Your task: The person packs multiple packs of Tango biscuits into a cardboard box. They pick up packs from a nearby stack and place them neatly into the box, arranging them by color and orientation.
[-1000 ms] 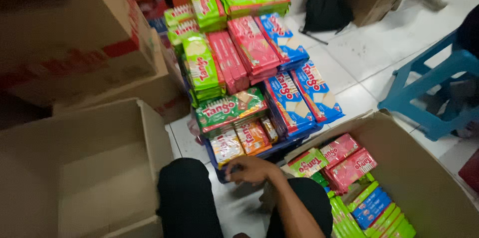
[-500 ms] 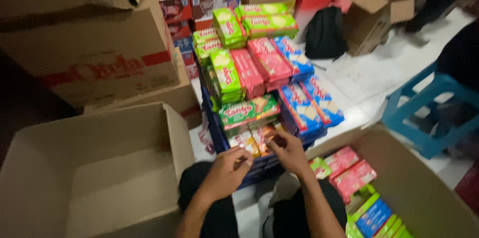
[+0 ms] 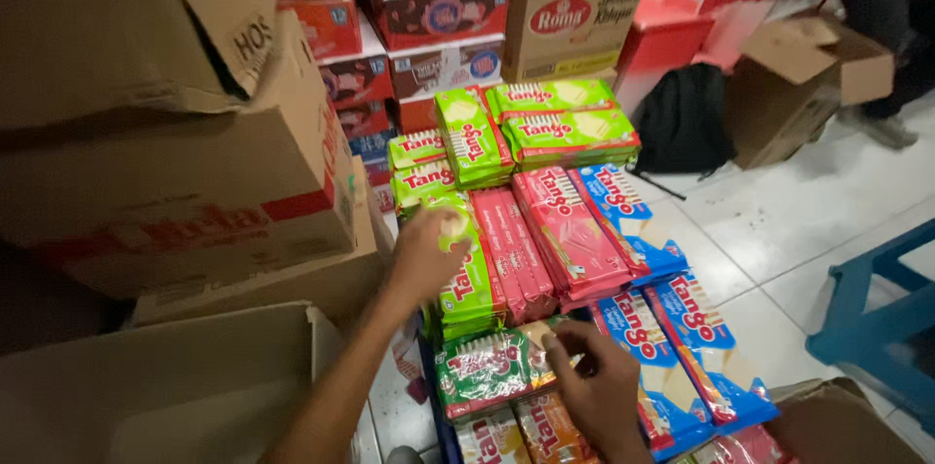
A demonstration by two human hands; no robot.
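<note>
Left hand point(image 3: 427, 255) rests open-fingered on the green wafer packs point(image 3: 466, 274), left of the pink packs point(image 3: 545, 240). Right hand point(image 3: 599, 386) lies loosely curled on a nearer green-red pack point(image 3: 482, 371); grip unclear. Packs probably light, slick, crushable; best held by the long edges.

A stack of light-green wafer packs point(image 3: 466, 269) is seen at the left edge of the blue crate point(image 3: 440, 396), flat, long axis running away from the viewer; its far end is covered by fingers. A green-and-red pack point(image 3: 484, 371) is laid crosswise at the crate's near edge, touched at its right end.
</note>
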